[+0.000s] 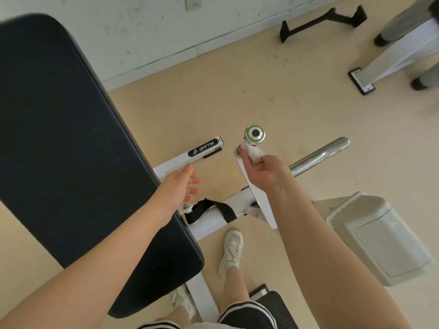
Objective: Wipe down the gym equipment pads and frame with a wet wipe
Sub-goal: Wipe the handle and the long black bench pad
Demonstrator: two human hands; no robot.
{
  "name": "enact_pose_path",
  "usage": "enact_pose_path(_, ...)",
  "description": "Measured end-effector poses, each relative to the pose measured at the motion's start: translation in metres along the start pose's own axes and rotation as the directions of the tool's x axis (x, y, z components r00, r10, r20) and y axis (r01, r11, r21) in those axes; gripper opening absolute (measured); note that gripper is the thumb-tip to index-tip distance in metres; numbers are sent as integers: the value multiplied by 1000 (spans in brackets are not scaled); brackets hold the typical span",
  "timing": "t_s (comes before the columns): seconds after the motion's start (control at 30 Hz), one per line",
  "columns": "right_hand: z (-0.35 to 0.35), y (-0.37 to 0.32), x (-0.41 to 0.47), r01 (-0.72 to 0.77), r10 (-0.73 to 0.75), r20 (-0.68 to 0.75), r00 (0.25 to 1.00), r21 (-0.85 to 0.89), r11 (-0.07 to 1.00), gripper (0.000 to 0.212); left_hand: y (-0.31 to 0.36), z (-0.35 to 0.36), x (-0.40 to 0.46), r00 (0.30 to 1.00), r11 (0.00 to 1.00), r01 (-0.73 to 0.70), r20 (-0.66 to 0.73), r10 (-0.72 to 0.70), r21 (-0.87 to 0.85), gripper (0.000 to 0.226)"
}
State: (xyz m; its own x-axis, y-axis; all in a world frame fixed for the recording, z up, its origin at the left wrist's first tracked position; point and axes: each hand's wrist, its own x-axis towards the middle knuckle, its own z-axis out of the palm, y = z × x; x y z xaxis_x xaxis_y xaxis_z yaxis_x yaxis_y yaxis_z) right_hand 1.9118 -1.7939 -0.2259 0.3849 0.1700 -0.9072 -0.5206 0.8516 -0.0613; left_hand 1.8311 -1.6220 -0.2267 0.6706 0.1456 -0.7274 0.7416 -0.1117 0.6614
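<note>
A long dark blue bench pad [71,143] slopes across the left half of the view on a white frame [213,207]. My right hand [263,172] grips a crumpled white wet wipe [255,153] and presses it against the top of a white lever arm [257,195], just under a silver knob with a green ring [255,133]. My left hand [181,184] hovers open, fingers spread, beside the pad's right edge above the white tube marked BRTW [202,149]. It holds nothing.
A chrome bar [320,155] sticks out to the right of the lever. A grey lidded bin [377,238] stands at the right. Black handles [323,21] lie by the wall, and another machine's white leg [389,60] with someone's feet is at the top right. My own shoes [231,250] stand below.
</note>
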Motion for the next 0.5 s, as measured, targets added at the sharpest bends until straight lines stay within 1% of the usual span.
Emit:
enact_pose_path(0.07,-5,5,-20,112,-110,79,991,-28,993,30,8,1,-9,999,999,-44,20,44,7,33)
enact_pose_path(0.13,-11,10,-38,218,-207,210,955,-26,976,24,15,3,-17,995,995,-94,48,92,37,32)
enact_pose_path(0.17,-16,12,-44,263,-242,252,937,-52,964,22,18,4,-22,992,992,-117,61,115,44,31)
enact_pose_path(0.2,-22,15,-50,296,-262,262,929,-100,950,20,20,6,-28,988,990,-137,74,133,43,31)
enact_pose_path(0.27,-41,26,-60,324,-273,220,937,-249,913,18,23,12,-41,979,984,-173,116,167,38,31)
enact_pose_path(0.33,-60,39,-73,364,-305,204,930,-413,835,13,21,18,-56,961,979,-204,197,194,28,30)
enact_pose_path(0.37,-70,46,-80,400,-334,220,916,-476,784,12,18,21,-64,947,978,-207,254,196,19,29)
enact_pose_path(0.43,-88,62,-92,475,-400,260,879,-557,681,12,12,27,-79,914,983,-183,368,173,-7,27)
enact_pose_path(0.5,-102,78,-104,533,-494,256,831,-621,575,14,1,31,-91,889,987,-156,429,159,-43,18)
